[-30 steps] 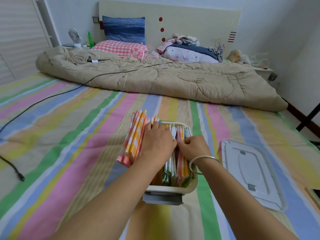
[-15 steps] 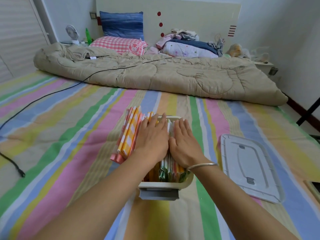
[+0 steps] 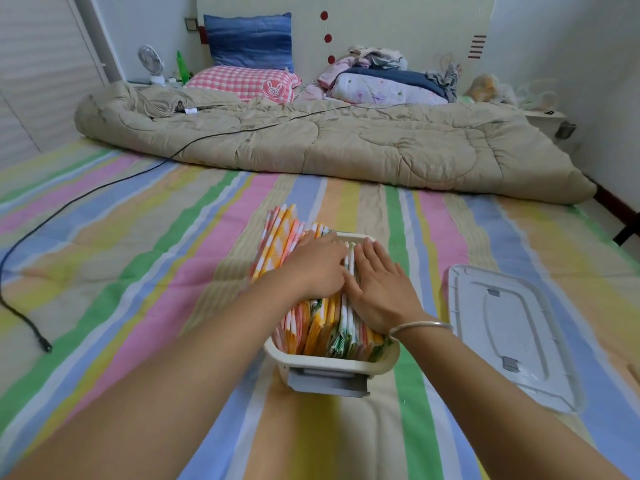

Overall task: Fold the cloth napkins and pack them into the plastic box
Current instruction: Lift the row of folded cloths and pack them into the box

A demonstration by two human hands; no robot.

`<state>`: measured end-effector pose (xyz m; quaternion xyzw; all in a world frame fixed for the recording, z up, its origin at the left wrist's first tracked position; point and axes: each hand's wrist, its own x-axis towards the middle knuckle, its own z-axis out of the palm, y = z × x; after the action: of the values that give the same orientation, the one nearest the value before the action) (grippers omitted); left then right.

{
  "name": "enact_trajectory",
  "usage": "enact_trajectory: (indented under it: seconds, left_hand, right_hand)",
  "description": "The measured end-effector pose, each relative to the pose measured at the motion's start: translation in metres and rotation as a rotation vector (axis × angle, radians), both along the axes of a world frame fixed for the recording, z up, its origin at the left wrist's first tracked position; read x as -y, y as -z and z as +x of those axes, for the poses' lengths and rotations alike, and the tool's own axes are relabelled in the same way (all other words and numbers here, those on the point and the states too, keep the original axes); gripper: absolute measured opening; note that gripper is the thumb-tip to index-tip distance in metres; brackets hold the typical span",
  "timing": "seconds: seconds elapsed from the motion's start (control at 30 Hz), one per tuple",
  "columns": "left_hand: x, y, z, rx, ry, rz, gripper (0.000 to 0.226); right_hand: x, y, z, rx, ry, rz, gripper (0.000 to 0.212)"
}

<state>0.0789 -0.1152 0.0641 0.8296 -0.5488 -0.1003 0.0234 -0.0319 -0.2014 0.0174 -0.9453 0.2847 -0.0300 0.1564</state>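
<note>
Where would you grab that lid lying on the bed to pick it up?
Probably its long edge nearest the plastic box, coming from that side and hooking under it. The lid lies flat on the striped bedsheet, so only its raised rim offers a pinch.

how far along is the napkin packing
The plastic box is full of folded napkins standing on edge. The left hand and right hand press flat on them. Some orange checked napkins stick up high along its left side. Left: seating those, then likely fitting the lid lying beside the box.
</note>
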Motion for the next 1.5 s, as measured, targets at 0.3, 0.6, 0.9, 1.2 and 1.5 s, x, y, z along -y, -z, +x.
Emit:
enact_trajectory:
  seconds: [0.3,0.6,0.9,1.2,1.5]
  left_hand:
    - [-0.021,0.008,0.003,-0.119,-0.078,-0.294,0.027]
    - [-0.004,-0.005,-0.016,0.111,-0.141,-0.082,0.03]
    - [0.007,-0.009,-0.026,0.271,-0.205,0.127,0.034]
    - [0.014,0.008,-0.031,0.35,-0.283,0.051,0.045]
    - [-0.002,-0.016,-0.017,0.031,-0.431,-0.177,0.031]
  right_hand:
    - [-0.004,-0.003,-0.011,0.197,-0.079,0.11,0.06]
    - [-0.001,0.003,-0.013,0.234,-0.046,0.1,0.054]
    - [-0.004,0.004,-0.01,0.236,-0.047,0.109,0.054]
    - [-0.002,0.003,-0.01,0.179,-0.052,0.097,0.055]
    - [-0.006,0.004,-0.001,0.124,-0.062,0.051,0.054]
